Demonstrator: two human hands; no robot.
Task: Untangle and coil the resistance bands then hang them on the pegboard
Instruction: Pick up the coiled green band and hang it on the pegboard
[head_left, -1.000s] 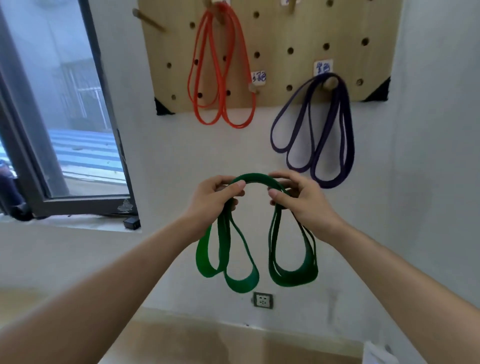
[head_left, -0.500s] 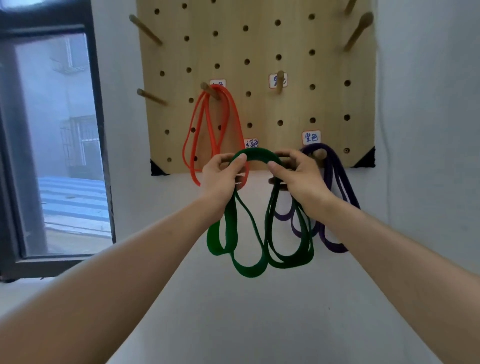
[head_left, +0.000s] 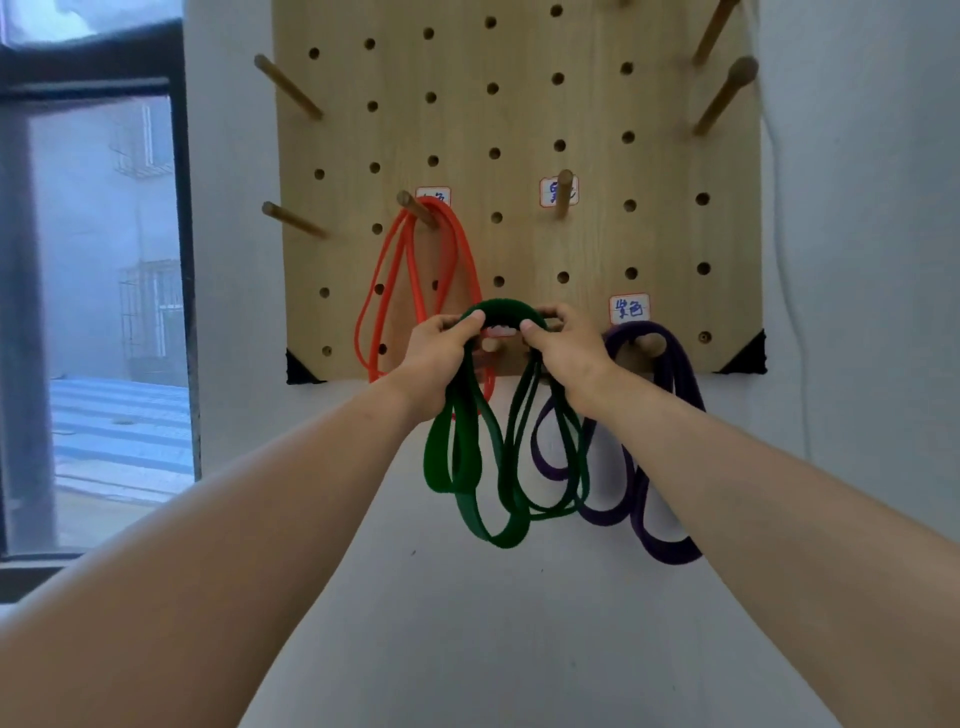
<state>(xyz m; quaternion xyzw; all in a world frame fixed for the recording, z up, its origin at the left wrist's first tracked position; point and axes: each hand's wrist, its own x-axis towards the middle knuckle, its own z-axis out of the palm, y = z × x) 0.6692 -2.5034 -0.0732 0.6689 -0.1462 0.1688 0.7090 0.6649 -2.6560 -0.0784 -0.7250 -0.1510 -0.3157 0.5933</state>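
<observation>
A coiled green resistance band (head_left: 485, 467) hangs in several loops from both my hands. My left hand (head_left: 441, 353) pinches its top arch on the left, my right hand (head_left: 563, 345) pinches it on the right. The arch is held up just above a short wooden peg (head_left: 489, 345) low on the wooden pegboard (head_left: 519, 119). An orange band (head_left: 415, 280) hangs coiled from a peg at the board's left. A purple band (head_left: 660, 519) hangs coiled from a peg (head_left: 652, 343) at the lower right.
An empty peg (head_left: 563, 192) with a label sticks out mid-board, and more bare pegs stand at the left edge (head_left: 291, 218) and upper right (head_left: 727, 93). A dark-framed window (head_left: 176, 260) is to the left. White wall surrounds the board.
Both hands have lifted the green band from below the board up to the low middle peg. The view has tilted up, showing more of the pegboard.
</observation>
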